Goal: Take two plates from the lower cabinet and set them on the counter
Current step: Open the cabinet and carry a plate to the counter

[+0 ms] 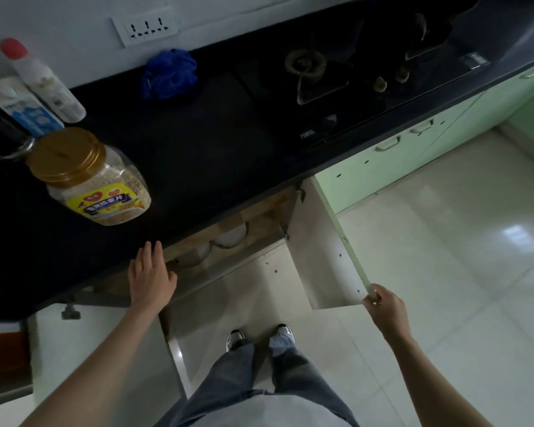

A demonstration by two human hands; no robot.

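Observation:
The lower cabinet (259,217) under the black counter (198,155) stands open, its right door (318,251) swung out toward me. White dishes (231,237) show on a shelf inside, partly hidden by the counter's front edge; I cannot tell plates from bowls. My left hand (151,277) hovers flat with fingers apart at the counter's edge, just left of the opening and holding nothing. My right hand (384,306) grips the outer edge of the right door near its lower corner.
On the counter's left stand a gold-lidded oat jar (90,177), a white bottle with a red cap (40,78) and a blue-and-white carton (22,107). A blue cloth (168,72) lies by the wall. A gas hob (336,72) fills the right. A left door (105,349) also hangs open.

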